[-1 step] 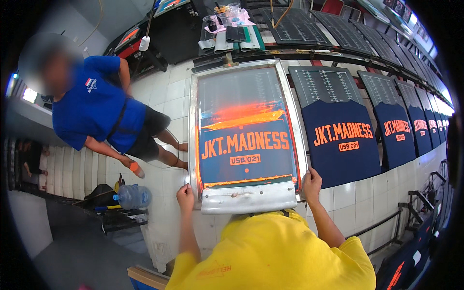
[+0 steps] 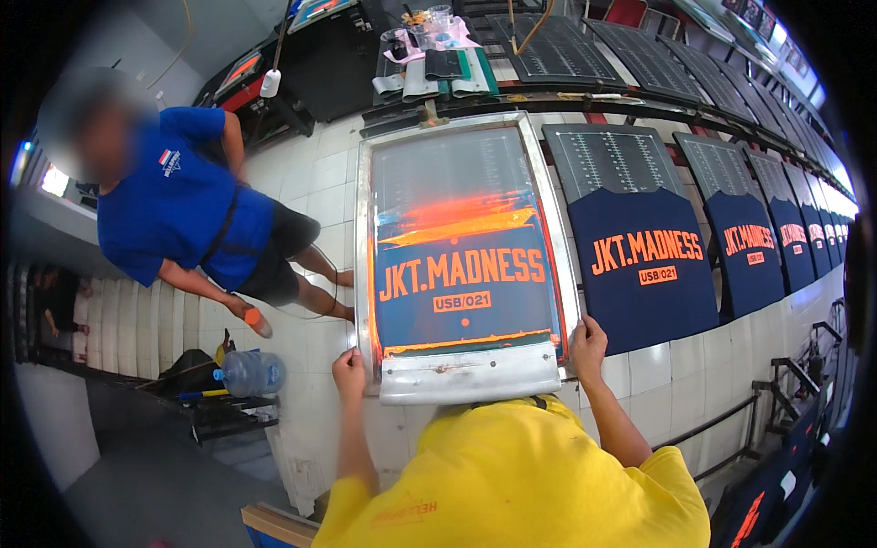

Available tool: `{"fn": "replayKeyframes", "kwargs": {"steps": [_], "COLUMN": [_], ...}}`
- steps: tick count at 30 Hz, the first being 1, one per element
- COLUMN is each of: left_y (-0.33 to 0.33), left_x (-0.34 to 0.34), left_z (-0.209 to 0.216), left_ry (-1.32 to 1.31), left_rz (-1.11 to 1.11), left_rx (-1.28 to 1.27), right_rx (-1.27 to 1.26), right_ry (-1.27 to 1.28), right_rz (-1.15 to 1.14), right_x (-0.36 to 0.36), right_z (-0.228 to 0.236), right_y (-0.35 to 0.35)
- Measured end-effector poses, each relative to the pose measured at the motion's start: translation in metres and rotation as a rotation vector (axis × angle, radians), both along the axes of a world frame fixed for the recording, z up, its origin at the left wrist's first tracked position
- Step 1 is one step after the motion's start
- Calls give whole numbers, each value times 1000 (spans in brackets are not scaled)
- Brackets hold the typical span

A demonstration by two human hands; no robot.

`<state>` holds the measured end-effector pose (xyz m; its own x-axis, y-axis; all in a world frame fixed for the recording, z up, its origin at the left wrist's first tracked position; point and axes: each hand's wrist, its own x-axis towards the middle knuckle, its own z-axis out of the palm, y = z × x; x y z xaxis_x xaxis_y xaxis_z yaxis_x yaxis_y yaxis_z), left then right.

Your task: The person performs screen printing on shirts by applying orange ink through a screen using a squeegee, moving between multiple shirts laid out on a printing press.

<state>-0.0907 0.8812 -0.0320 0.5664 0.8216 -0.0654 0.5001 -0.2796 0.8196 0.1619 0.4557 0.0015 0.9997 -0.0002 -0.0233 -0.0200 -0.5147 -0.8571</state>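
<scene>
Left hand (image 2: pixel 350 373), right hand (image 2: pixel 589 347): fingers closed on the lower side edges of the framed screen (image 2: pixel 512 315), centre of frame; squeegee (image 2: pixel 470 373) across its lower end. Step (judged): screen handling. Next probably calls for even, level two-handed support.

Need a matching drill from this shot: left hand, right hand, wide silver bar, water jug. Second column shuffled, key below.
Things
A. left hand
B. right hand
C. wide silver bar
D. water jug

Places and colours
1. across the near end of the screen frame
2. see-through blue
3. at the screen frame's right side
4. at the screen frame's left side

Pairs: A-4, B-3, C-1, D-2
</scene>
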Motion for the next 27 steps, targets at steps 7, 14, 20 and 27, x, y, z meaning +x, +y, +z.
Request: {"fn": "replayKeyframes", "kwargs": {"steps": [7,14,20,27], "left_y": [7,1,-1,-12], "left_x": [8,11,10,8], "left_z": [-3,5,10,19], "left_ry": [-81,-143,-196,-156], "left_rz": [113,183,180,191], "left_rx": [-319,-360,-358,-182], "right_rx": [-44,-94,-92,15], "right_ry": [-36,-86,-24,35], "right_rz": [-1,-47,-39,-4], "right_x": [0,3,7,9], "right_z": [27,19,11,33], "right_y": [14,13,7,-3]}}
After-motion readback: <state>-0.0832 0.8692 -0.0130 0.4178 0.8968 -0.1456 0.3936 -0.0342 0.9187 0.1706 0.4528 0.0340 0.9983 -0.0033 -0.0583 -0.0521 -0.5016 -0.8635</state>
